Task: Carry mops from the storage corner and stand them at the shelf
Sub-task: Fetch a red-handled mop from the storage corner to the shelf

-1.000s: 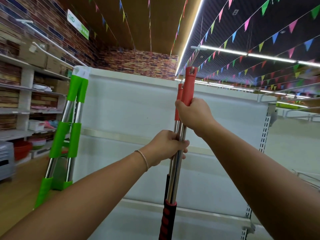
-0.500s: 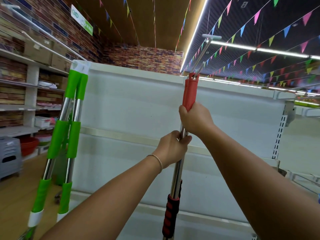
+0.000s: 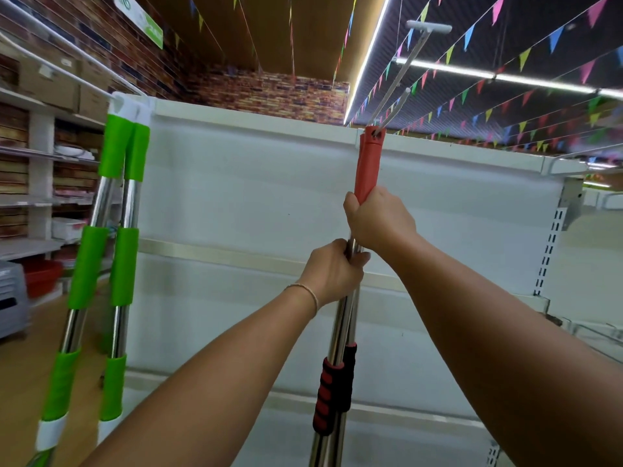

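Just one head-worn wide-angle cam, tilted forward and a bit upward, close to the empty white metal shelf [image 3: 256,197] and ceiling.

Red-handled mops [image 3: 338,332]: two steel poles held together, near upright, before the middle of the shelf; red top grips side by side, red-and-black ribbed sleeves lower down; thin metal rods rising from the tops.
Green-handled mops [image 3: 118,257]: two steel poles with bright green sleeves and white collars, tilted side by side, tops against the shelf's upper left corner.
Shelf [image 3: 236,197]: white back panel, upright, behind both pairs.
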A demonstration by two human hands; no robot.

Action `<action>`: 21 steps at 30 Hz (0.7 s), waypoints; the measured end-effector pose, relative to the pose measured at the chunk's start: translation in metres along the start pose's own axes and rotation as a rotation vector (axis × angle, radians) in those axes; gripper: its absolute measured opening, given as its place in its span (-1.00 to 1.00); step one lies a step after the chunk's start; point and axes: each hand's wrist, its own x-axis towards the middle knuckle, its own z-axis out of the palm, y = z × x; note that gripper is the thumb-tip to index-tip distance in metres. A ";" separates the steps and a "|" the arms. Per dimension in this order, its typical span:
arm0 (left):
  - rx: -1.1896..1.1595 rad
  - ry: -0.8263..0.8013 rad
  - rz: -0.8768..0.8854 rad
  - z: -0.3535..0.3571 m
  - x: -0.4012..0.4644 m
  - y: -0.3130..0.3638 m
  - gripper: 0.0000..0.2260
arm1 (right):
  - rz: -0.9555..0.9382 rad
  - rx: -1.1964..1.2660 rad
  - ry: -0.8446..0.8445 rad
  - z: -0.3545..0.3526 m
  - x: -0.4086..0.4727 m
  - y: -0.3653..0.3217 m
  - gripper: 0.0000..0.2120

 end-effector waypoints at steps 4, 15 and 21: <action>0.018 0.008 0.012 0.005 0.006 -0.006 -0.70 | 0.008 -0.059 0.030 0.005 0.001 0.000 -0.60; 0.063 -0.031 0.060 0.007 0.017 -0.017 -0.73 | 0.072 -0.033 0.055 0.016 0.007 -0.003 -0.59; 0.140 -0.023 0.073 0.011 0.019 -0.019 -0.71 | 0.085 -0.058 0.028 0.012 0.005 -0.004 -0.58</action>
